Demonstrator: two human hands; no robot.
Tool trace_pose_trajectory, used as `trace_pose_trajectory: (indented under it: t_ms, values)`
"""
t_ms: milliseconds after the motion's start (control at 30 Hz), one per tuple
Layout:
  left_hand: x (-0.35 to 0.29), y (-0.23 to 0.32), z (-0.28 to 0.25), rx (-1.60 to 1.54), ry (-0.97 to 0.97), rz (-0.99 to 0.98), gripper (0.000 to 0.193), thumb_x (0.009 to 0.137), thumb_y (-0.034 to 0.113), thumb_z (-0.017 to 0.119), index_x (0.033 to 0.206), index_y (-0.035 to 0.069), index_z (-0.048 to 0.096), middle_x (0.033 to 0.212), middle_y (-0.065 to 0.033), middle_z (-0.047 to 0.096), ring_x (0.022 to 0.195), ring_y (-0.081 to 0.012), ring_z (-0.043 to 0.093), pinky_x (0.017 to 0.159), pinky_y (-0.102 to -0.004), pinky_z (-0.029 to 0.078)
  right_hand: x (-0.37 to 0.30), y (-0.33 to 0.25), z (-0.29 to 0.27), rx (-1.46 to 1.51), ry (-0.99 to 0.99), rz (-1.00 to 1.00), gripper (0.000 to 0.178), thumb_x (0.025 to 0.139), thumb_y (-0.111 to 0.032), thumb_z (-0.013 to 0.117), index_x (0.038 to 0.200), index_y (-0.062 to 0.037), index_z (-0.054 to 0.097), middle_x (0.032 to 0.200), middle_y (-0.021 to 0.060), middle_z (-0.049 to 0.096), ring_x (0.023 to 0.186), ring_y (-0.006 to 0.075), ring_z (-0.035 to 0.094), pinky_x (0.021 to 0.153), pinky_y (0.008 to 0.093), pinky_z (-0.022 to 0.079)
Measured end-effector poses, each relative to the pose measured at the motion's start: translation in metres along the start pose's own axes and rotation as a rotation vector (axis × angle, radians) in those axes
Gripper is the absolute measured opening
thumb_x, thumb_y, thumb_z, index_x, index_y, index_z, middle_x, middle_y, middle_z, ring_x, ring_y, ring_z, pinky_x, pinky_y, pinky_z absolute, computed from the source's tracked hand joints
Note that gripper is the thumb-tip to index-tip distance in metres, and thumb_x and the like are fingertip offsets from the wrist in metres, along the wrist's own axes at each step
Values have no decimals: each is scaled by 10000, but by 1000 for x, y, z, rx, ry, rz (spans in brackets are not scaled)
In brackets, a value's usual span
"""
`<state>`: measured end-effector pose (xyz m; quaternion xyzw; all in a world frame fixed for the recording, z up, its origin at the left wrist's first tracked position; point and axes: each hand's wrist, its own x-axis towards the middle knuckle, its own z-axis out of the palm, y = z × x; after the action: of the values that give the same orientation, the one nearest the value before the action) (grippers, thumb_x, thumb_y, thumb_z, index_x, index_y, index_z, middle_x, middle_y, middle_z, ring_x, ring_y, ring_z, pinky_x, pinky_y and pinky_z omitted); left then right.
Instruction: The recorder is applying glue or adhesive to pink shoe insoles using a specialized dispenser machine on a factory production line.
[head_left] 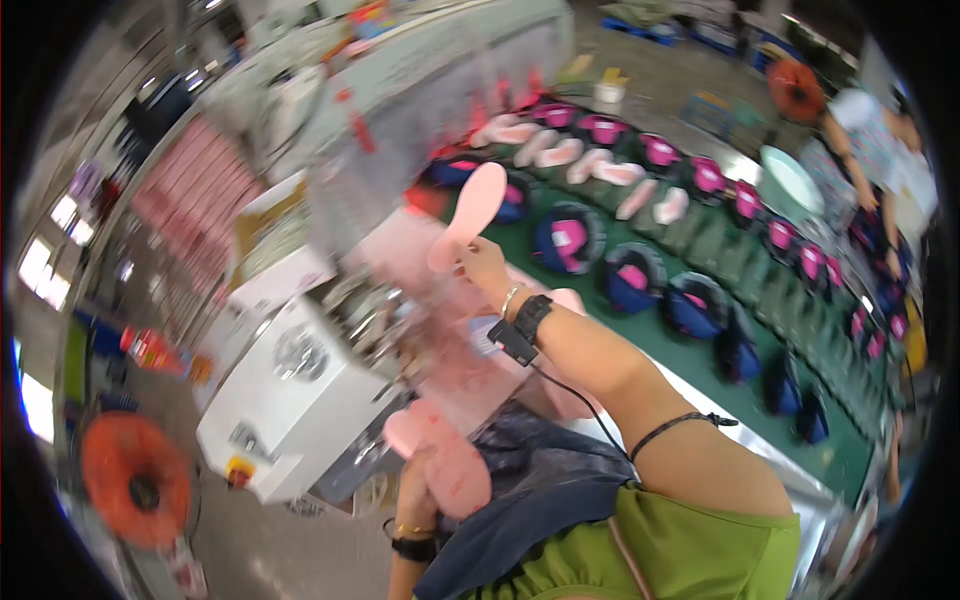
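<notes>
In my right hand (pixel 485 268), stretched out toward the far side, a pink insole (pixel 481 200) is pinched near its lower end and stands tilted up. My left hand (pixel 420 482) is low, near my body, closed on another pink insole (pixel 458 478); its fingers are partly hidden behind the insole. Between and left of the hands stands a white machine (pixel 300 400) with a metal working head (pixel 365 315), blurred. A pink-covered work surface (pixel 465 385) lies beside the machine, under my right forearm.
To the right runs a green table (pixel 580 290) with rows of dark blue and pink shoe uppers (pixel 568 238) and several pale insoles (pixel 620 172). An orange fan (pixel 138 480) stands at left. A cardboard box (pixel 275 235) sits behind the machine. Another person (pixel 870 150) works at far right.
</notes>
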<state>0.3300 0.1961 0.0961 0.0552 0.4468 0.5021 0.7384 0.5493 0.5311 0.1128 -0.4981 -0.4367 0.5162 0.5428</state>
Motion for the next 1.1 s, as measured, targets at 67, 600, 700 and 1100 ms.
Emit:
trace_pose_trajectory:
  t_ms: [67, 600, 700, 1100]
  values:
    - [8, -1, 3, 55, -99, -57, 231, 929, 137, 563, 1126, 17, 579, 1056, -90, 649, 980, -217, 645, 878, -362, 533, 0, -18, -77, -99, 219, -29, 289, 930, -253, 619, 994, 26, 582, 744, 121, 653, 547, 225, 674, 453, 335, 501]
    - [6, -8, 60, 112, -59, -57, 308, 870, 109, 577, 1135, -49, 564, 1106, -140, 639, 1024, -240, 639, 931, -376, 510, -15, 1, -433, -120, 758, -14, 575, 779, -13, 681, 1337, 17, 544, 1063, 88, 651, 921, 163, 631, 785, 285, 507]
    - [2, -6, 70, 159, -98, -30, 320, 881, 106, 581, 1151, -67, 572, 1109, -145, 649, 1019, -249, 647, 928, -385, 518, -13, -22, -333, -325, 559, -146, 410, 793, -74, 701, 1197, -37, 643, 921, 36, 671, 827, 124, 615, 720, 278, 499]
    - [1, 7, 61, 353, -48, 36, 344, 960, 205, 526, 1161, -64, 599, 1007, -140, 682, 916, -255, 667, 804, -378, 563, -215, 10, -34, -519, -317, -56, 274, 868, -277, 666, 960, -20, 642, 838, 141, 668, 778, 246, 645, 691, 411, 483]
